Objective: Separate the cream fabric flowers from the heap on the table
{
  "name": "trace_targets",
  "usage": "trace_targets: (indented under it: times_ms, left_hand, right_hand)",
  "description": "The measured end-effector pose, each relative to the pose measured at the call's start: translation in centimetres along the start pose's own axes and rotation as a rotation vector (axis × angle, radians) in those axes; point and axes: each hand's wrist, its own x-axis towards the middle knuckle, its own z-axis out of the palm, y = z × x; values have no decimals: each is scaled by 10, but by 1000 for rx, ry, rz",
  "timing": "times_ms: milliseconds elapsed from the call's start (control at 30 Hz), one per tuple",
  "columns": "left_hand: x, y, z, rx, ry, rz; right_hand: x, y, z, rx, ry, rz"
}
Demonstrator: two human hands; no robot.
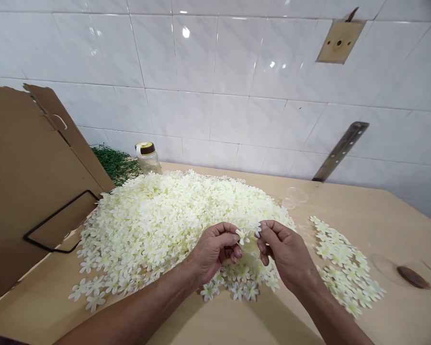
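A big heap of small cream-white fabric flowers (165, 215) lies on the wooden table (373, 206). My left hand (213, 251) and my right hand (285, 251) meet above the heap's near edge. Each pinches a small white flower (247, 233) between thumb and fingertips; the pieces touch between the hands. I cannot tell whether it is one flower or two. A smaller flat spread of the same flowers (343, 266) lies to the right of my right hand.
A brown cardboard box flap (28, 182) with a black outline stands at the left. Behind the heap are a clear jar with a brown lid (148, 157) and green artificial foliage (117, 165). A white tiled wall closes the back. A dark knot (413, 277) marks the table at right.
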Motion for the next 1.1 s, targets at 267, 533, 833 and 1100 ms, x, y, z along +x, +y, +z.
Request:
trace_targets:
  times_ms: [267,533,833,1100]
  left_hand:
    - [-1,2,2,27,-4,-7]
    - [1,-1,-1,26,-49,-4]
    - [-2,0,2,69,-89,13]
    - [-6,4,1,158,-85,-7]
  right_hand:
    - [3,13,-5,-650,347,-432]
    - [-1,8,-4,-640,176,-536]
    - [-4,13,-3,-520,-29,-250]
    - [-2,0,-8,-375,-220,-71]
